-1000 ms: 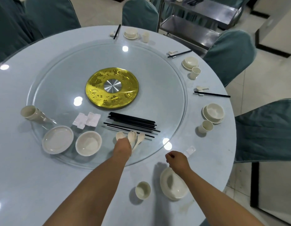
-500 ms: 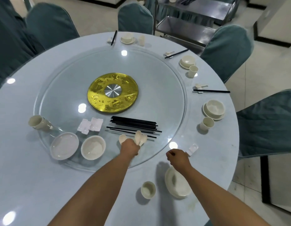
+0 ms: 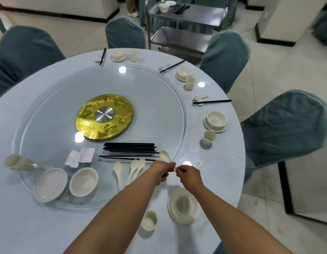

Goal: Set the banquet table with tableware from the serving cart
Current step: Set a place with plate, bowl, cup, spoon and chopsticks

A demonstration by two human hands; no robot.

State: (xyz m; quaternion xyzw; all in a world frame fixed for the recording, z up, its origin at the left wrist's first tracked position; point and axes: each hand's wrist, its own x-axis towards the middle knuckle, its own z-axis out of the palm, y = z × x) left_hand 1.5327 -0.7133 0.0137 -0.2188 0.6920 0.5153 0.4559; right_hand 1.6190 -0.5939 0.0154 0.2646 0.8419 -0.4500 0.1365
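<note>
My left hand (image 3: 160, 171) holds a cream spoon (image 3: 165, 156) by its handle, bowl end pointing up and away, just above the glass turntable (image 3: 150, 85). My right hand (image 3: 188, 176) meets it at the handle's tip and pinches that end. Three more spoons (image 3: 133, 168) lie on the glass to the left of my hands, with a row of black chopsticks (image 3: 130, 148) beyond. A bowl on a plate (image 3: 183, 205) and a small cup (image 3: 149, 219) stand on the table below my forearms.
Loose on the turntable are a plate (image 3: 50, 185), a bowl (image 3: 83, 181), white chopstick rests (image 3: 80, 156) and a tipped stack of cups (image 3: 17, 162). Set places line the right and far rim. Teal chairs ring the table; the steel serving cart (image 3: 186, 17) stands behind.
My left hand lifted one spoon off the pile on the glass and carried it right. My right hand moved in to meet it and took the handle's tip.
</note>
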